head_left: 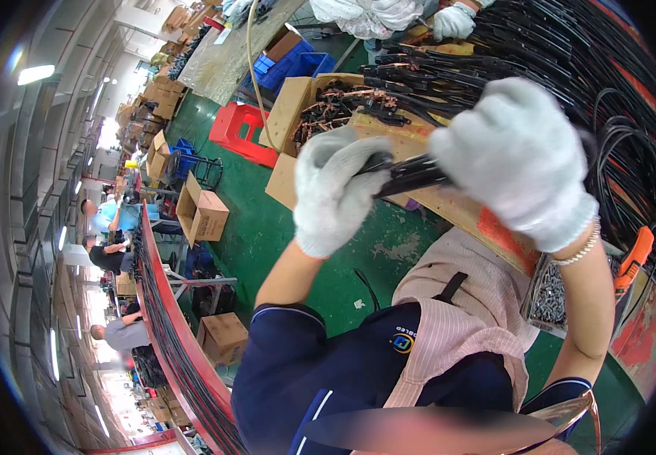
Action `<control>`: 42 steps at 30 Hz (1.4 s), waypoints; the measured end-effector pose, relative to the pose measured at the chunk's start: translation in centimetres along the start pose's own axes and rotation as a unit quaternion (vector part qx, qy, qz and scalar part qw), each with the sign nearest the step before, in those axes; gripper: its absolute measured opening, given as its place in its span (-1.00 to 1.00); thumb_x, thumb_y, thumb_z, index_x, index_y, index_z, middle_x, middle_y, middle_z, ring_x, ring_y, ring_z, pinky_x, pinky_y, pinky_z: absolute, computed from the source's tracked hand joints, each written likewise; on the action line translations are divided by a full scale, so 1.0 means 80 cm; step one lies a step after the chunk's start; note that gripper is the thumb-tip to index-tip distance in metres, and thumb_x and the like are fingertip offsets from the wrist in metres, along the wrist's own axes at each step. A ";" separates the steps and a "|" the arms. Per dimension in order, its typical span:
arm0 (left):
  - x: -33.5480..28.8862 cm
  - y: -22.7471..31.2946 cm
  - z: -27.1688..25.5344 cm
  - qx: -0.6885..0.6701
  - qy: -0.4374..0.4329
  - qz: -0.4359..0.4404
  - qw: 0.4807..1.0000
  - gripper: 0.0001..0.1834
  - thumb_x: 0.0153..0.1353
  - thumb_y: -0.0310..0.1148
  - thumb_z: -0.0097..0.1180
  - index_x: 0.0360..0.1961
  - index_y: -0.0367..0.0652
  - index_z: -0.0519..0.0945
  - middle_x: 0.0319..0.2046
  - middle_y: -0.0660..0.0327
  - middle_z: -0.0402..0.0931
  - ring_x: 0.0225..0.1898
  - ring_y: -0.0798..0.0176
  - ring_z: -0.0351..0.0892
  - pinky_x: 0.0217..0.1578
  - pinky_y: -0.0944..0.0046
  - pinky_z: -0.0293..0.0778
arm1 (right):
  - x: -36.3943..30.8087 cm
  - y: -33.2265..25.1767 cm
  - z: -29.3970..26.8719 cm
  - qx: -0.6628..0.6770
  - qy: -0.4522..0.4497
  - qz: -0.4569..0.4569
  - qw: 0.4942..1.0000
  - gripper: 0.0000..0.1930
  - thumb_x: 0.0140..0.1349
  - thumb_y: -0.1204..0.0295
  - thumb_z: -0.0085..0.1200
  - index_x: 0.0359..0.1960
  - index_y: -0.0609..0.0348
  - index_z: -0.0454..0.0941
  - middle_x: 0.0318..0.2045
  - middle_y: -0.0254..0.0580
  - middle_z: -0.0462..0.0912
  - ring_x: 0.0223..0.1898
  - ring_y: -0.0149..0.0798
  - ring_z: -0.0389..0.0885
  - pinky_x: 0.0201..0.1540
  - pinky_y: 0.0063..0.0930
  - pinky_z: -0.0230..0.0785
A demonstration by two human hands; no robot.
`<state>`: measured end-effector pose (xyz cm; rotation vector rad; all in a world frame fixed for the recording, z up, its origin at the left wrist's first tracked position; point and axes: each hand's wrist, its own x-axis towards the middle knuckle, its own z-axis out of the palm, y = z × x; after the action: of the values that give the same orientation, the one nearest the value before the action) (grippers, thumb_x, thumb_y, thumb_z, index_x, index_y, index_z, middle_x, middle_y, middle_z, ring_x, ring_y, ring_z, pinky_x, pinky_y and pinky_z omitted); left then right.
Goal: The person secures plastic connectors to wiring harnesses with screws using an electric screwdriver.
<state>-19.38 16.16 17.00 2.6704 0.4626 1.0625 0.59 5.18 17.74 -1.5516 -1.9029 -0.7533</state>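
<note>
My left hand (337, 191), in a white knit glove, is closed around one end of a long, glossy black part (413, 175). My right hand (521, 155), gloved the same way and slightly blurred, is closed over its other end. The part is held up between both hands above the bench edge, and its exact kind cannot be made out. Under the right forearm stands a metal tray (547, 299) of small silver fasteners. An orange-handled tool (634, 258) is to the right of that forearm.
Bundles of black cables (487, 64) cover the bench at the far right. A cardboard box (288, 117) holds black parts with copper-coloured metal. Beside it is a red stool (238, 135) on the green floor. Across the bench, another person's gloved hand (454, 23) works.
</note>
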 end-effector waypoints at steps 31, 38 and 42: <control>0.006 0.172 0.269 -0.660 -0.318 -0.272 0.624 -0.25 0.17 -0.70 0.03 0.31 -0.10 -0.02 -0.02 -0.07 0.45 -0.08 0.06 0.62 -0.26 0.17 0.67 | -0.208 0.019 -0.095 0.329 0.335 0.561 0.682 -0.49 0.23 0.36 0.19 0.19 0.22 0.37 -0.07 -0.15 0.57 -0.11 -0.27 0.57 0.01 -0.38 0.45; 0.002 0.190 0.282 -0.797 -0.212 -0.366 0.430 -0.53 0.32 -0.57 -0.03 0.22 0.00 0.27 -0.09 -0.04 0.55 -0.08 -0.01 0.64 -0.21 0.01 0.72 | -0.343 -0.028 -0.115 -0.145 0.045 0.708 0.689 -0.38 0.00 0.13 0.33 0.11 0.08 0.48 -0.10 -0.06 0.59 -0.10 -0.10 0.58 -0.04 -0.28 0.44; 0.010 0.214 0.323 -0.749 -0.245 -0.412 0.457 -0.71 0.23 -0.51 0.15 -0.09 -0.30 0.36 -0.27 0.05 0.56 -0.22 0.07 0.66 -0.24 0.10 0.69 | -0.352 -0.013 -0.107 -0.147 0.001 0.727 0.671 -0.30 0.03 0.04 0.26 0.20 0.06 0.38 -0.06 0.04 0.59 -0.06 0.04 0.59 0.00 -0.20 0.42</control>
<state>2.67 -1.85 4.71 0.7267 0.3029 0.0276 4.98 -19.93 2.99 -2.5010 -0.0358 -0.2341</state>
